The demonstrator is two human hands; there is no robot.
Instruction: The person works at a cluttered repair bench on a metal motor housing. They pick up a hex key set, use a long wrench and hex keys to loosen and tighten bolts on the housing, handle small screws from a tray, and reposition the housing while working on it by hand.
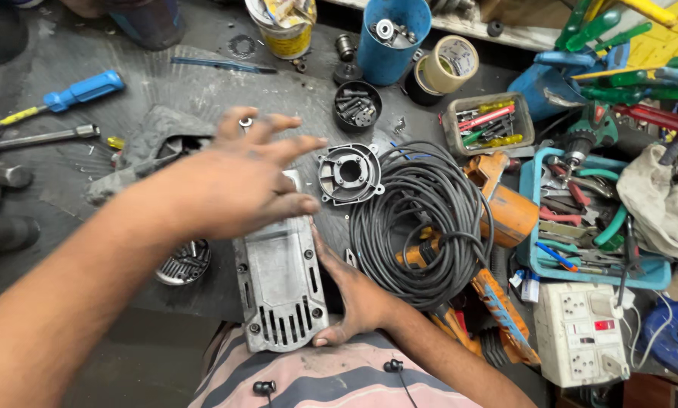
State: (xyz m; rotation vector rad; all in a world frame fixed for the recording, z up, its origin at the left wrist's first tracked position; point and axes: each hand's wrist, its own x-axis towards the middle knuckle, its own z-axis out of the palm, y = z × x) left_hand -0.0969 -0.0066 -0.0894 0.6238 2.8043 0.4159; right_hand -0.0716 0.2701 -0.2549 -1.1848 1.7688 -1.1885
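Metal housing: a grey cast cover (281,291) with slots at its near end lies flat on the dark work surface (188,87), close in front of the person's striped shirt (316,378).
Right hand: the right hand (354,295) lies flat against the housing's right edge, fingers straight, pressing rather than gripping; it holds nothing.
Left hand: the left hand (237,177) hangs above the housing's far end, fingers spread wide and loose, empty; whether it touches the metal I cannot tell.
Risk of slipping: braced on one side only, the housing could likely slide left toward the round finned part (184,262).
Risk of snagging: the coil of black cable (418,215) lies just right of the right hand and could catch the wrist.
Loose parts: the ring-shaped end plate (348,174) just beyond the housing and the small black cup of bolts (357,106) farther off could be knocked by a sweeping hand.
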